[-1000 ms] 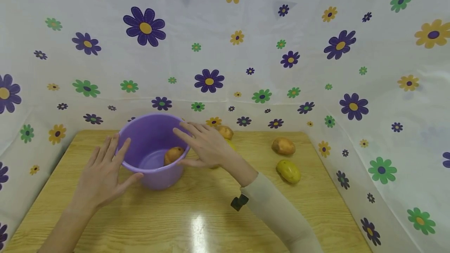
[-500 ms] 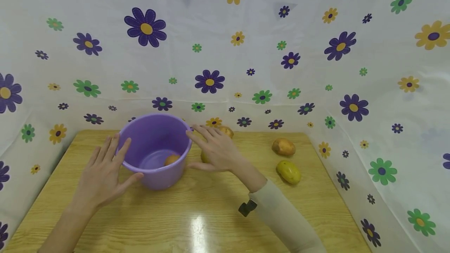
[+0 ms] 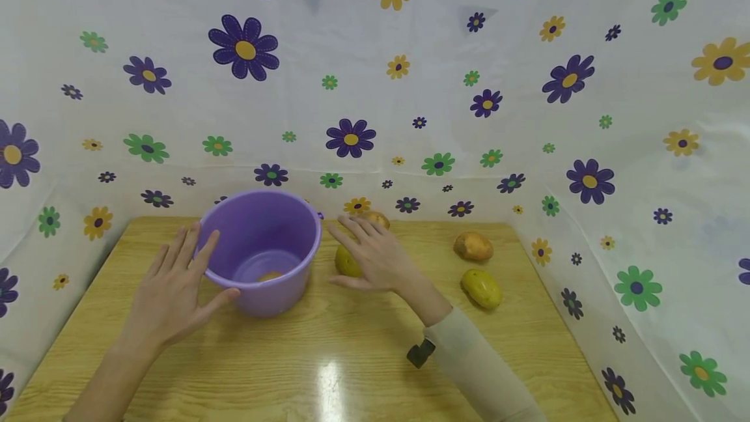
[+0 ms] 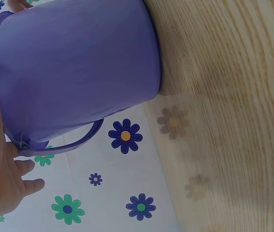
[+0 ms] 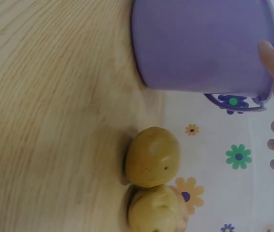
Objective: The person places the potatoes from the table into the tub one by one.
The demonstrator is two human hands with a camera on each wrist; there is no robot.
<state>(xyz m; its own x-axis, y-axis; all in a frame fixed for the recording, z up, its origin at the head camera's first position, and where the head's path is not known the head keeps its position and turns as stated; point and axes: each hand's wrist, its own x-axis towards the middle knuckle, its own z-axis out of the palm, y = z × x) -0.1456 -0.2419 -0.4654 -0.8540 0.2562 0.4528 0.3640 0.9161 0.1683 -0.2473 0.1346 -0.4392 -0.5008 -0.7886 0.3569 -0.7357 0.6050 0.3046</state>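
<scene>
A purple bucket [image 3: 266, 298] with a handle stands upright on the wooden table. Part of a brown potato [image 3: 271, 276] shows inside, the rest hidden by the near wall. At the bucket's left rim is my left hand [image 3: 170, 292], fingers straight and spread; contact looks likely but is not certain. My right hand [image 3: 375, 256] is spread just right of the bucket, apart from it and holding nothing. It partly covers a greenish-yellow rounded fruit or potato [image 3: 347, 262] and a brown potato [image 3: 377, 219]. The right wrist view shows a yellowish round one [image 5: 152, 157] touching a paler one [image 5: 155, 210].
Farther right on the table [image 3: 351, 370] lie a brown potato [image 3: 473, 247] and a greenish-yellow oval fruit or potato [image 3: 481, 288]. A flower-printed white sheet [image 3: 433, 96] walls the table at the back and sides. The bucket's handle [image 4: 74, 145] hangs at its far side.
My right hand has drawn away from the bucket's rim to the right. The potato inside has settled lower out of sight. The left hand has stayed in place.
</scene>
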